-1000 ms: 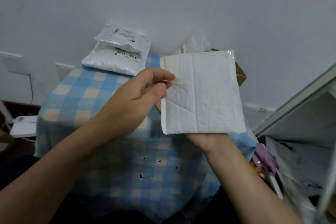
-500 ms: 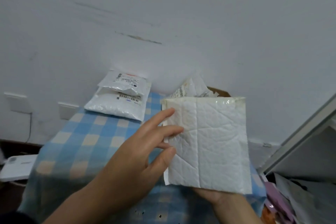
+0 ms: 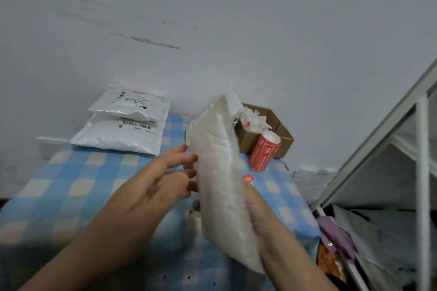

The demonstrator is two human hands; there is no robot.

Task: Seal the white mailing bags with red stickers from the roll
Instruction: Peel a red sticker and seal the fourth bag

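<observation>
Right hand [image 3: 259, 211] grips the blurred bag [image 3: 220, 184] edge-on above the table [image 3: 71, 184]. Left hand [image 3: 163, 186], fingers loosely spread, apparently touches its edge. Sticker roll [image 3: 264, 151] stands behind.

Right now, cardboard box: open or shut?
Open: the cardboard box has its flaps up, with white and red paper scraps piled inside.

Three mailing bags [image 3: 220, 184] [image 3: 118, 139] [image 3: 132, 106], one sticker roll [image 3: 264, 151], one box [image 3: 285, 139] — two hands [image 3: 160, 186] [image 3: 257, 210]
</observation>
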